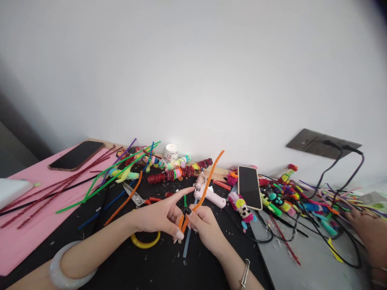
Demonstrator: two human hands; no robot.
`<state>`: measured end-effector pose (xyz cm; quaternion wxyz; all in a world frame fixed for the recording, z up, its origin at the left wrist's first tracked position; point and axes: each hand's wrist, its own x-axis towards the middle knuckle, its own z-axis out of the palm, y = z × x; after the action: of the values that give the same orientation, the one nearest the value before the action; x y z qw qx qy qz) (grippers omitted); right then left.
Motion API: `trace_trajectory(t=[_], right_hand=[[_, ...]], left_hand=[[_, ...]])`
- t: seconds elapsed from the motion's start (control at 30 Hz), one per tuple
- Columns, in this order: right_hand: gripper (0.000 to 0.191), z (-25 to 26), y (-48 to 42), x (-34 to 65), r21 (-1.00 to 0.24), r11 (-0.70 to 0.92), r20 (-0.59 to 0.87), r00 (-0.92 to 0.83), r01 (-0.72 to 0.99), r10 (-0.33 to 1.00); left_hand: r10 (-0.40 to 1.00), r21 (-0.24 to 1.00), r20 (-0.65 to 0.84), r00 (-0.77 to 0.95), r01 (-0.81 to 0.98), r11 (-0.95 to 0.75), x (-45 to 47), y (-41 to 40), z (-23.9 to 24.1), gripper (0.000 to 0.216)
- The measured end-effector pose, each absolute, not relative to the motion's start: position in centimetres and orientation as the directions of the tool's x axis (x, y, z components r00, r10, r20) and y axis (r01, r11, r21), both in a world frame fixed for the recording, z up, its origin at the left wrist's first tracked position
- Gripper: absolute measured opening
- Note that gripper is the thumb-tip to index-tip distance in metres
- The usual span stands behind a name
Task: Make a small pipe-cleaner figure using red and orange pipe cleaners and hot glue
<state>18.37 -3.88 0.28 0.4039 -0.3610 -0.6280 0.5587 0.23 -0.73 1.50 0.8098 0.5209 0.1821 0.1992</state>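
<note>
Both hands meet over the black mat, working on an orange pipe cleaner (pixel 211 177). My left hand (pixel 161 213) is closed on its bent lower end with thumb and fingers, the index finger stretched out to the right. My right hand (pixel 205 227) pinches the same pipe cleaner a little higher, and its long free end slants up to the right. A small black piece with a short green stem (pixel 185 200) shows by the right thumb. Just behind the hands lies a pale pink glue gun (pixel 215 198). A translucent glue stick (pixel 186 243) shows below the fingers.
Scissors (pixel 145 244) with a yellow handle lie partly under my left forearm. Loose pipe cleaners (pixel 121 169), finished fuzzy figures (pixel 243 209) and two phones (pixel 249 187) (pixel 77 155) surround the mat. Black cables (pixel 356 173) hang from a wall socket. Another person's hand (pixel 363 225) is at right.
</note>
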Motion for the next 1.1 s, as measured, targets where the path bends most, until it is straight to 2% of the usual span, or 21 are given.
trace_trajectory(t=[0.43,0.7,0.83,0.97,1.1], right_hand=[[0.043,1.2,-4.2,18.0,-0.976,0.198,0.128,-0.492,0.091,0.861],[0.05,1.4,-4.3,18.1,-0.977,0.158,0.051,-0.559,0.144,0.827],[0.043,1.8,-4.5,17.9,-0.984,0.123,0.021,-0.591,0.132,0.807],[0.034,1.8,-4.6,17.7,-0.982,0.111,0.009,-0.553,0.151,0.833],[0.031,1.4,-4.3,17.9,-0.986,0.124,0.056,-0.467,0.115,0.882]], left_hand=[[0.395,0.904,-0.13,0.91,-0.054,0.424,-0.1,-0.5,1.0,0.134],[0.305,0.873,-0.13,0.944,-0.037,0.486,0.1,-0.4,1.3,0.139],[0.275,0.875,-0.148,0.95,-0.004,0.485,0.0,-0.5,1.3,0.14],[0.303,0.875,-0.158,0.94,-0.009,0.484,-0.1,-0.6,1.3,0.138],[0.412,0.904,-0.138,0.901,-0.055,0.423,0.0,-0.7,1.4,0.126]])
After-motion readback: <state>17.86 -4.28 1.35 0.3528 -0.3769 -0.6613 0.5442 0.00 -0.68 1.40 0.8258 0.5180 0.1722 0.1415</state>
